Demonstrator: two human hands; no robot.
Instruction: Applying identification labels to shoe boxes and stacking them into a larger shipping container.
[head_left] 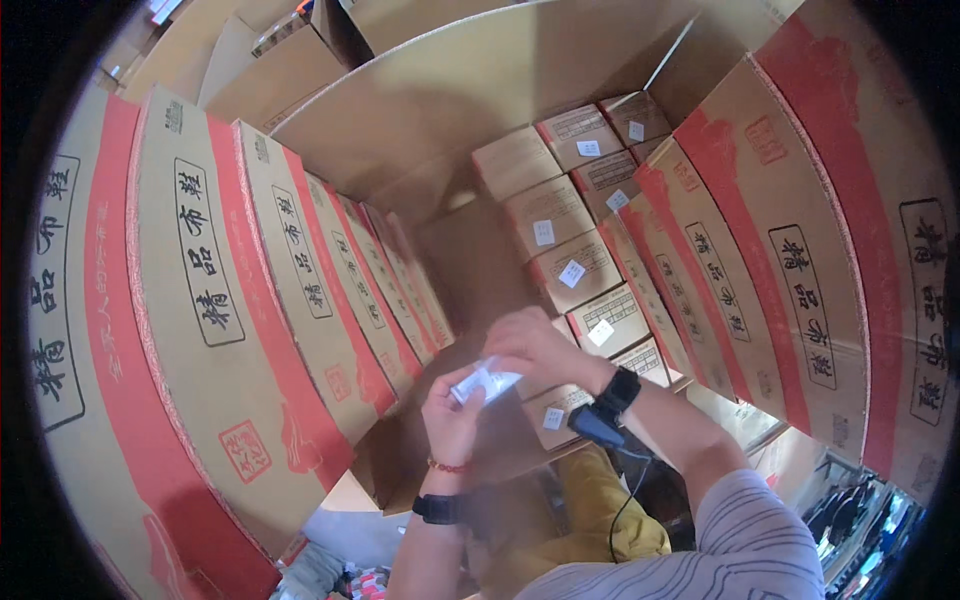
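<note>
Over the inside of a large cardboard carton, my two hands are close together. In my left hand is a small white label sheet, pinched between thumb and fingers. My right hand has its fingers bent and closed at the upper right edge of that sheet, touching it; its fingertips are partly hidden. Below and right of the hands, a brown shoe box bears a white sticker. More such boxes stand in rows along the carton's right side, most with a white sticker.
Tall stacked brown cartons with red bands rise on the left and on the right. A dark handheld device with a cable hangs by my right wrist. More open cartons stand behind. Shelving shows at the lower right.
</note>
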